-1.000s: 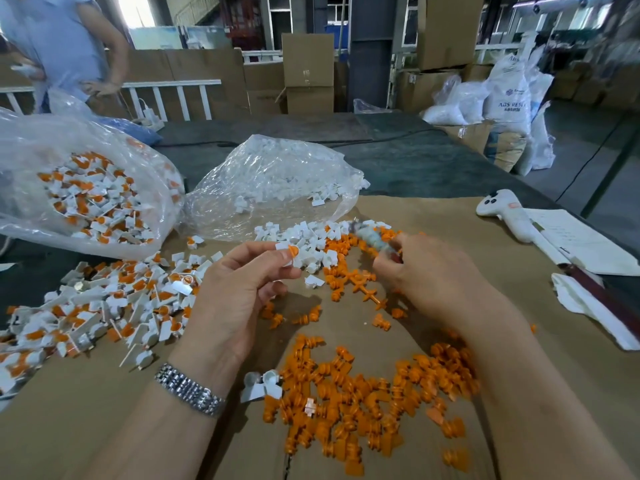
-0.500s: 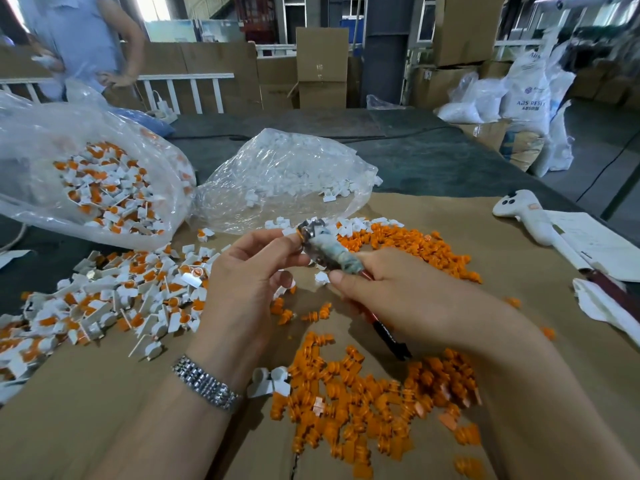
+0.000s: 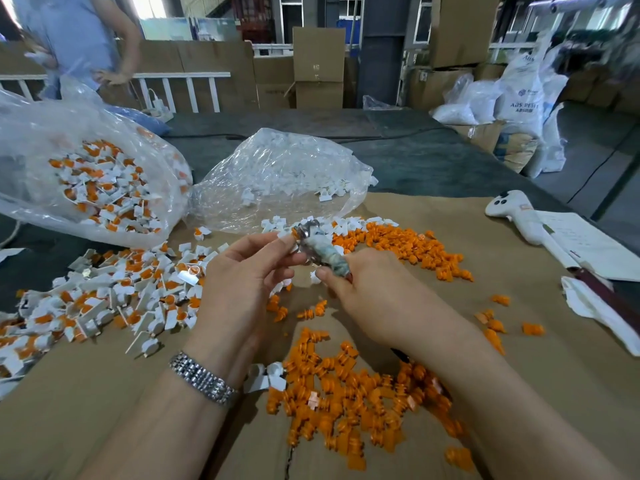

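Observation:
My right hand [image 3: 377, 292] grips a hand tool [image 3: 320, 249] with a cloth-wrapped handle and a metal tip pointing up and left. My left hand [image 3: 242, 282] pinches a small white-and-orange part at that tip; the part itself is mostly hidden by my fingers. Loose orange plugs [image 3: 349, 389] lie in a heap below my hands and another orange heap [image 3: 408, 247] lies to the right. White caps [image 3: 343, 226] sit just behind the tool. Assembled white-and-orange pieces [image 3: 104, 299] are piled at the left.
Cardboard sheet [image 3: 519, 358] covers the table. A clear bag of assembled pieces [image 3: 93, 188] and a clear bag of white caps [image 3: 284, 174] lie behind. A white handheld device [image 3: 512, 209], papers [image 3: 585, 244] and a cloth are at the right. A person [image 3: 83, 39] stands at the far left.
My right hand drew back from the far orange heap with the tool and brought its tip to my left fingers. In the last half second both hands stayed nearly still.

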{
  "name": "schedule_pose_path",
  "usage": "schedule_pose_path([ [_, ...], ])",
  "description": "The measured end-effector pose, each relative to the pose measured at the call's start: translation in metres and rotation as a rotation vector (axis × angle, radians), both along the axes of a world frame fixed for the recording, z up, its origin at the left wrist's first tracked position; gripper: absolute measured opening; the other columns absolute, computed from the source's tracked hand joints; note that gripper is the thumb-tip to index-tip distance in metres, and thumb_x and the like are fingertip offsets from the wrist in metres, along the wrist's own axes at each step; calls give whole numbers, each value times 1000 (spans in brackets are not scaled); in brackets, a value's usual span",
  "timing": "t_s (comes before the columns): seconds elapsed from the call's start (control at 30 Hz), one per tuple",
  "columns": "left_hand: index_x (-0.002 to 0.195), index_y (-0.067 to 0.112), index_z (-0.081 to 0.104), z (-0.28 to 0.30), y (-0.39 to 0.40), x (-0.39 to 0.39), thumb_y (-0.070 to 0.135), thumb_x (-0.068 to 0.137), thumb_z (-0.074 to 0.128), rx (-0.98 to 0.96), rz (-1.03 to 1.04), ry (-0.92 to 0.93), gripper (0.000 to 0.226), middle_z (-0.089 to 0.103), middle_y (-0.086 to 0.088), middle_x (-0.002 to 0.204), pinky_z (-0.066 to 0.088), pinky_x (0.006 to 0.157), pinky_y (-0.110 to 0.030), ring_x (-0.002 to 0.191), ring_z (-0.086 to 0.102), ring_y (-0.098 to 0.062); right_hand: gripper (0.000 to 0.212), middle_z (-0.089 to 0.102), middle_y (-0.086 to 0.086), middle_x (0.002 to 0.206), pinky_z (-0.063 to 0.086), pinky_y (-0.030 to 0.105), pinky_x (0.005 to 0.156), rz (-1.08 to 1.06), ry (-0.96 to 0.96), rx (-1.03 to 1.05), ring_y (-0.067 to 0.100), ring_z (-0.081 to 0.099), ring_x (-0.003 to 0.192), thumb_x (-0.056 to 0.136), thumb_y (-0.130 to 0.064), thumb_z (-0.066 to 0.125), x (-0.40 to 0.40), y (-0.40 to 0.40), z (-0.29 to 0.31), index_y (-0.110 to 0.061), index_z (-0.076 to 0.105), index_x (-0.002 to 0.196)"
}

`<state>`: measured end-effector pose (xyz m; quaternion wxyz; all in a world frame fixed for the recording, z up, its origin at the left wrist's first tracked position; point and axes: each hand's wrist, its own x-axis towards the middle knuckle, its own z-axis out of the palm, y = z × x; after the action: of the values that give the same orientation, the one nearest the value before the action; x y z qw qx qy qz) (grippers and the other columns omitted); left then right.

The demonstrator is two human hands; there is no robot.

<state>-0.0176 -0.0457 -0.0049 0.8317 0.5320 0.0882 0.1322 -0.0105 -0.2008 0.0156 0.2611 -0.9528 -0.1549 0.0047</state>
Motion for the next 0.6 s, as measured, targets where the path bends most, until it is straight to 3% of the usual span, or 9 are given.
schedule_pose_path([
  [0.1, 75, 16, 79, 1, 0, -1, 9, 89, 76, 32, 0, -9, 16, 77, -15, 88, 56, 58, -18, 79, 77, -21, 44, 67, 5, 67, 58, 37, 60, 73, 172, 194, 21, 66, 56, 101, -50, 50, 0, -8, 3, -11, 62, 85],
  [0.17, 74, 17, 79, 1, 1, -1, 10, 90, 75, 50, 6, -19, 18, 76, -15, 86, 56, 58, -19, 78, 76, -20, 48, 70, 10, 74, 62, 40, 62, 99, 395, 428, 23, 68, 61, 99, -51, 53, 0, -17, 7, -5, 64, 97],
  [0.23, 75, 18, 79, 1, 4, -1, 12, 91, 75, 70, 30, -33, 18, 75, -10, 81, 55, 57, -19, 75, 75, -17, 55, 72, 12, 81, 58, 30, 55, 83, 479, 524, 22, 69, 65, 94, -59, 54, 1, -29, 13, -5, 65, 104],
  [0.3, 87, 15, 78, 0, 10, -1, 15, 94, 73, 180, 90, -15, 8, 75, -5, 80, 54, 55, -18, 73, 74, -13, 60, 75, 5, 78, 55, 26, 54, 6, 365, 451, 18, 71, 65, 90, -68, 50, 8, -39, 15, -11, 68, 100],
  [0.4, 92, 22, 77, -6, 22, 3, 22, 97, 69, 573, 274, 61, 9, 75, 5, 80, 49, 50, -15, 68, 69, -3, 52, 68, -9, 66, 53, 34, 61, -171, 60, 186, 5, 63, 59, 93, -70, 44, 24, -51, 7, -22, 62, 87],
  [0.5, 105, 26, 76, -9, 38, 9, 20, 99, 61, 1085, 421, 155, 17, 69, 0, 104, 46, 59, -28, 78, 63, -16, 44, 62, 0, 97, 54, 45, 82, -342, -24, -111, 19, 61, 89, 95, -66, 45, 38, -60, -7, -24, 57, 102],
  [0.6, 118, 21, 75, -13, 41, 12, 17, 97, 61, 1320, 448, 178, 26, 59, -6, 120, 52, 85, -45, 96, 60, -26, 56, 57, 10, 121, 45, 48, 96, -428, -50, -330, 31, 52, 114, 93, -66, 51, 44, -61, -19, -17, 57, 119],
])
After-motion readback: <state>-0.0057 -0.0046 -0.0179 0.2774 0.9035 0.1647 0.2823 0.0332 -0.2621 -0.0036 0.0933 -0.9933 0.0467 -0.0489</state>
